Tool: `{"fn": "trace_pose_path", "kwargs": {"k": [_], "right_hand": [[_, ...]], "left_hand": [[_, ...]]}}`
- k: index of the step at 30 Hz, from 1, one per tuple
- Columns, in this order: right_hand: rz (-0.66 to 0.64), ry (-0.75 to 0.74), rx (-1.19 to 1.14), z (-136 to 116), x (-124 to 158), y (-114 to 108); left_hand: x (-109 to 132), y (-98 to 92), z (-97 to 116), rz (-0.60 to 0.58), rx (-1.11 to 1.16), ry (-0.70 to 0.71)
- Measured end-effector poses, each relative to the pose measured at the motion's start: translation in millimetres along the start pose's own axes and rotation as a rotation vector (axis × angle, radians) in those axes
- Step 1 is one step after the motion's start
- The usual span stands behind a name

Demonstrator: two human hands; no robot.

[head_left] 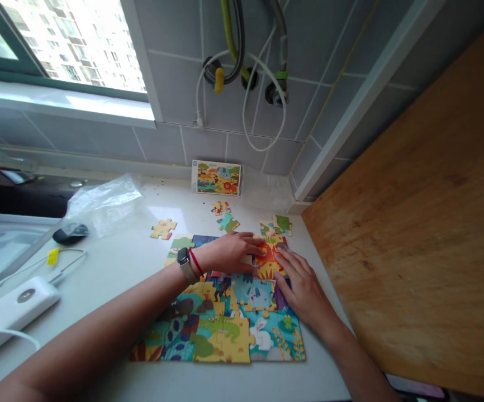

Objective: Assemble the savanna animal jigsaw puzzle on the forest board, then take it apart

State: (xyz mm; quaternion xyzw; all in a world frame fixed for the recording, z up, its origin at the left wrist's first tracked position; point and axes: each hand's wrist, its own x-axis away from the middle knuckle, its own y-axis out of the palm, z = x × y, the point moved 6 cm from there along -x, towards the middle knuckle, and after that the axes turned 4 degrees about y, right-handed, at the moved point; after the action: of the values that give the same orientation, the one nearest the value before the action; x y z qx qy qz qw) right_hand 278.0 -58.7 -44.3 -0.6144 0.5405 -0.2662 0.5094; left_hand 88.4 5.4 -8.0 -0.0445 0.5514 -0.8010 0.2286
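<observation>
A colourful animal jigsaw puzzle [225,329] lies partly assembled on the white counter [112,268]. My left hand [229,252], with a watch and red band at the wrist, lies flat with fingers stretched over the puzzle's upper part, fingertips on an orange-red piece [269,258]. My right hand [303,285] rests flat and open on the puzzle's right edge, fingers pointing at the same piece. Loose pieces lie beyond: one at the left [164,229], two in the middle [225,216] and green ones [278,225] at the right.
The puzzle's reference picture [216,177] leans on the tiled wall. A clear plastic bag [103,204], a black object [70,233] and a white device with cable [18,301] lie at the left. A wooden board [426,223] stands at the right. Hoses [242,67] hang above.
</observation>
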Motion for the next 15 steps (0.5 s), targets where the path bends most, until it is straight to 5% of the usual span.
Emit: {"fn": "trace_pose_path", "kwargs": {"k": [6,11,15], "right_hand": [[-0.007,0.011,-0.081,0.8,-0.6,-2.4],[0.368,0.22,-0.367,22.8,-0.8,-32.5],[0.482,0.369,-0.561,44.9,3.8,-35.5]], "left_hand": [[1.4,-2.8,-3.6,0.036,0.031,-0.027],[10.2,-46.6,-25.6,0.223,0.06,-0.179],[20.8,-77.2,-39.0,0.314,0.056,-0.278]]}}
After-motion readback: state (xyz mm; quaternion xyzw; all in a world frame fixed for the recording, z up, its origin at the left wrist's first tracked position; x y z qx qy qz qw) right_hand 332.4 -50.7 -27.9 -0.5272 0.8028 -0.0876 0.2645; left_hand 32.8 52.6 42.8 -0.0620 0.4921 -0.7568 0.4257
